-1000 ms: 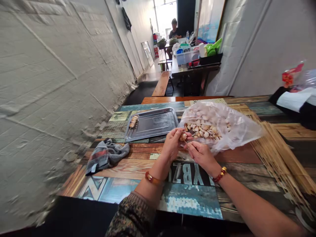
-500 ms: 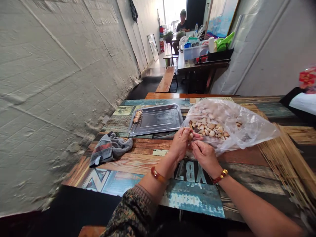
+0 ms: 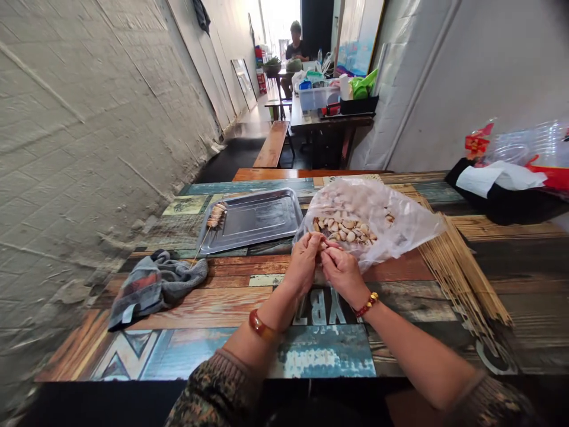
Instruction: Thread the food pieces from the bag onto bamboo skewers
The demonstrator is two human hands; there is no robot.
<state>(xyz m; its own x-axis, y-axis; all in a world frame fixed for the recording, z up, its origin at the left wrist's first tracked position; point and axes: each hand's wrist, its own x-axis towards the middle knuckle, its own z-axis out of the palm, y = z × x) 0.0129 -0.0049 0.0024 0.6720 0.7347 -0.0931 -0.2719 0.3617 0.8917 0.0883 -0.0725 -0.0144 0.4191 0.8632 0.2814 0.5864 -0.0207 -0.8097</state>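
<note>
My left hand and my right hand meet at the near edge of a clear plastic bag, their fingers pinched together. My left fingers are closed around a small pale shellfish piece, mostly hidden. What my right fingertips grip is too small to make out. Inside the bag's opening lie many pale, brown-edged shellfish pieces. To the left is a metal tray, holding one loaded skewer along its left side; its stick reaches over the rim towards the grey towel.
Many bamboo skewers lie at the right of the patterned wooden table. Farther right stands a black container with white paper and clear plastic. Beyond the table are a bench, a cluttered second table and a seated person.
The view has swung right, so everything appears farther left and more of the black container shows. My hands remain together by the bag, their fingertips now closer.
</note>
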